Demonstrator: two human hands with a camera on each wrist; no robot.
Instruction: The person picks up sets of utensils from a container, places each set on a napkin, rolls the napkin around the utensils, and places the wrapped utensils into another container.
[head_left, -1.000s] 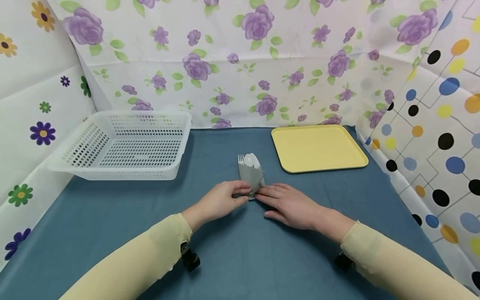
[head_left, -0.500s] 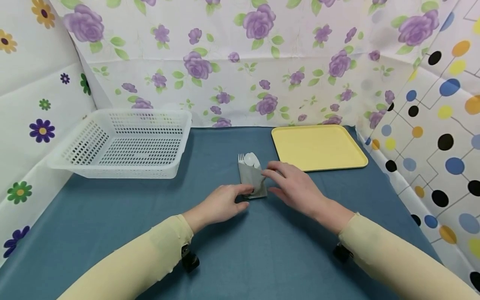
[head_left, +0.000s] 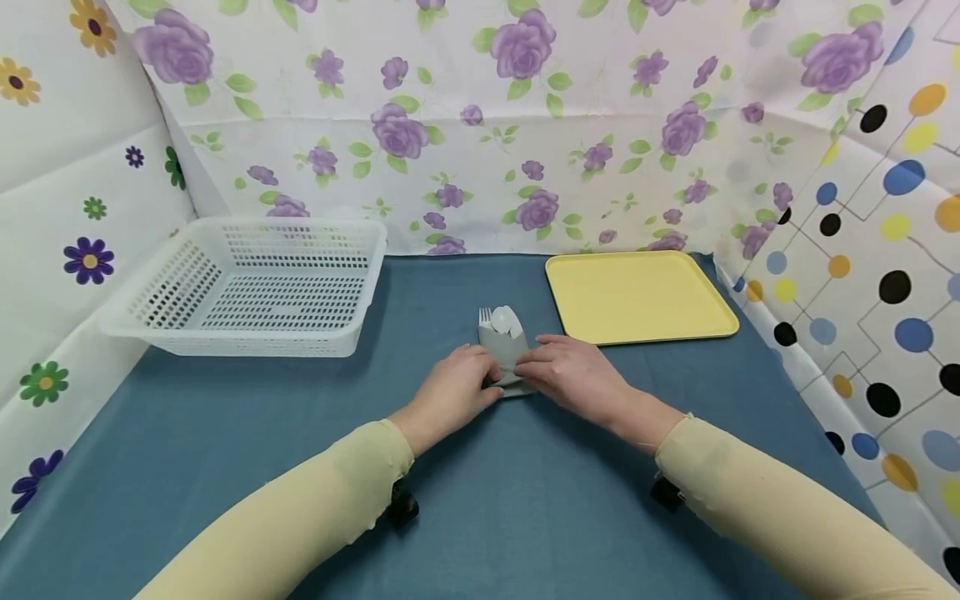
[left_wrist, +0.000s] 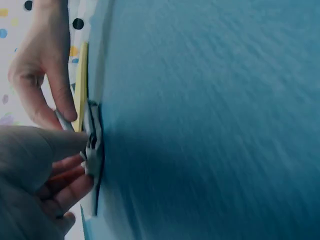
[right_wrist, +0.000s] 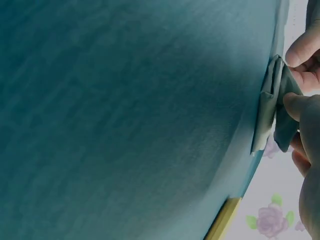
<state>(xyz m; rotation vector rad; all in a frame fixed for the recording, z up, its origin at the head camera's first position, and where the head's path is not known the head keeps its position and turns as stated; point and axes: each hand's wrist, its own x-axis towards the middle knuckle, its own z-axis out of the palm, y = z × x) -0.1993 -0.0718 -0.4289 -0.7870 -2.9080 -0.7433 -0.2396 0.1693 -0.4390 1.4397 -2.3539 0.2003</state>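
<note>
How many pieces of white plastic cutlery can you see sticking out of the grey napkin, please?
2: a fork on the left and a spoon beside it, both poking out of the napkin's far end; more may be hidden inside.

Head view: mounted high at the near edge, facing forward and down across the blue table [head_left: 480, 517]; it takes in both forearms, the white basket [head_left: 247, 287] far left and the yellow tray [head_left: 637, 296] far right.

Left wrist view: very close, low over the cloth, picture rolled sideways, facing right toward the folded grey napkin [left_wrist: 92, 145]; blurred.

Right wrist view: equally close and rolled, facing left and away toward the same napkin [right_wrist: 272, 112].

Shared ground: all three views hold the napkin at table centre, and each shows an edge of the tray.
</note>
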